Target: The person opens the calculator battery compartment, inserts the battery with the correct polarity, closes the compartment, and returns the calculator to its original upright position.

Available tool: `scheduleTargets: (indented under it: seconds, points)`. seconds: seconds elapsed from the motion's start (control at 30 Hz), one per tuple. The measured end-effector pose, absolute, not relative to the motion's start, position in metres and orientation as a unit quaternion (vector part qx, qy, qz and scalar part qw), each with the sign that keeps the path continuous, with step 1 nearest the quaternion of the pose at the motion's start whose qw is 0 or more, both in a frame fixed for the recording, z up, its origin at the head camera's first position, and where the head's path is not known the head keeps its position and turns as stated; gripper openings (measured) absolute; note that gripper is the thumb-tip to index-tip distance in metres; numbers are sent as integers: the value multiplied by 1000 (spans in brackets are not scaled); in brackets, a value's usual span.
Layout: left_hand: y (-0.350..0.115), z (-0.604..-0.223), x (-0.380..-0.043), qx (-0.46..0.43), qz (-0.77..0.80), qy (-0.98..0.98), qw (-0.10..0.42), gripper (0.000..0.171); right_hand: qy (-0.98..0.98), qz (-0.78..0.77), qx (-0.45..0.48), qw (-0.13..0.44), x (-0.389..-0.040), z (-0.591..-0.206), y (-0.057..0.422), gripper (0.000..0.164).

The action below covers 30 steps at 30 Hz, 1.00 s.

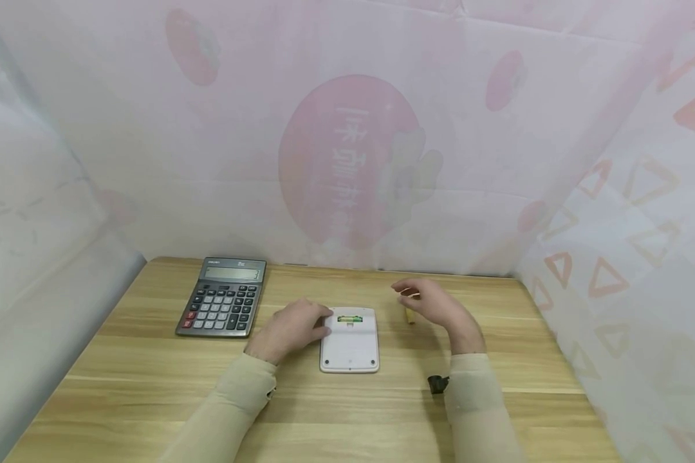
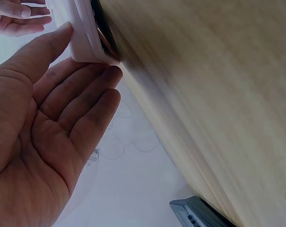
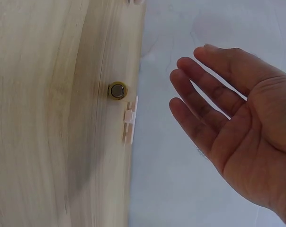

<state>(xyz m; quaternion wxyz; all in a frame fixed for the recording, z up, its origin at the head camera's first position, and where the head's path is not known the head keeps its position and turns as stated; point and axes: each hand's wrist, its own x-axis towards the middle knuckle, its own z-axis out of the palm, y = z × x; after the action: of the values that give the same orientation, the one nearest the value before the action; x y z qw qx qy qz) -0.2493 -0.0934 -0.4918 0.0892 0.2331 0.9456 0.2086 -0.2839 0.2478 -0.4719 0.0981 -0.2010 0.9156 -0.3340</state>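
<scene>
A white, calculator-like device (image 1: 350, 347) lies on the table with screw holes and an open slot facing up. Green and gold colours show inside the slot (image 1: 350, 319). My left hand (image 1: 294, 326) touches its left edge and upper left corner with thumb and fingertips; the left wrist view shows the thumb on the white casing (image 2: 79, 33). My right hand (image 1: 431, 303) hovers with loosely bent fingers and holds nothing. Below it lies a yellow battery (image 1: 410, 316), seen end-on as a round metal tip (image 3: 117, 91) in the right wrist view. Beside it is a small pale plastic piece (image 3: 130, 120).
A grey desk calculator (image 1: 222, 297) with its screen up lies at the back left. Partly behind my right sleeve is a small black object (image 1: 437, 384). Printed white cloth (image 1: 237, 212) walls in the back and sides of the wooden table (image 1: 347, 418).
</scene>
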Motion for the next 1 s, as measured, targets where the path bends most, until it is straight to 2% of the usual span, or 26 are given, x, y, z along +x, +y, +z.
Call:
scheduleTargets:
  seconds: [0.37,0.63,0.8,0.83,1.0]
  points:
    - [-93,-492,-250,231,207,946,92,37,936,-315,-147,61,-293,-483,265,38]
    - [-92,-492,-251,235,204,946,92,36,946,-296,-103,79,-294,-494,268,37]
    - [-92,-494,-252,234,204,946,93,35,940,-305,-128,87,-294,-501,270,37]
    - [-92,-494,-252,234,204,946,93,35,935,-311,-150,78,-300,-513,278,37]
    - [-92,-495,-252,232,204,946,94,36,943,-280,-167,72,-297,-510,278,36]
